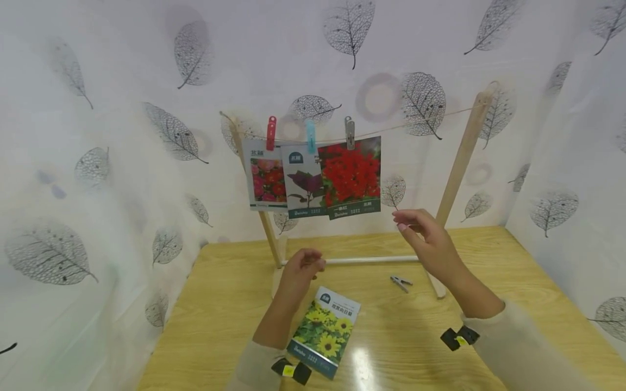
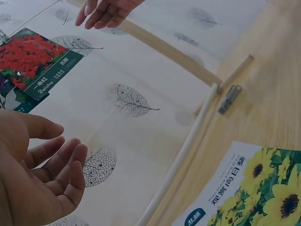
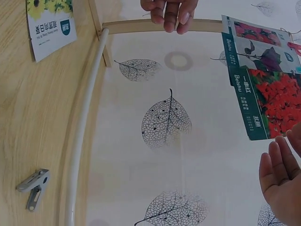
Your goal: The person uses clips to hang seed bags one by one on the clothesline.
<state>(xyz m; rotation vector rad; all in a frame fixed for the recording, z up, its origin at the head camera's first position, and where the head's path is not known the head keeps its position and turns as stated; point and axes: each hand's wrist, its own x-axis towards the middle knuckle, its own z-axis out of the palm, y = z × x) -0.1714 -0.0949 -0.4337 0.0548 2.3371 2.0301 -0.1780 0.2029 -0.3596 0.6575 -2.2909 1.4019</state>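
My right hand [image 1: 432, 244], fingers loosely bent and holding nothing, is in the air just right of a hanging red-flower seed packet [image 1: 353, 176]. Lower and to the left, my left hand [image 1: 298, 274] is also empty, fingers relaxed, above a yellow sunflower seed packet [image 1: 325, 328] lying on the table. Beside the red-flower packet hang a purple-leaf packet [image 1: 304, 193] and a pink-flower packet [image 1: 266, 184], their edges overlapping. A red clothespin [image 1: 271, 133], a light blue clothespin [image 1: 310, 136] and a grey clothespin [image 1: 349, 134] pin them to a string [image 1: 415, 126].
Another grey clothespin [image 3: 34, 187] lies on the wooden table [image 1: 220, 326], right of the sunflower packet. The string runs between two wooden posts [image 1: 459, 168], joined low down by a white rod [image 1: 376, 260]. Leaf-printed sheeting [image 1: 122, 65] surrounds the table's back and sides.
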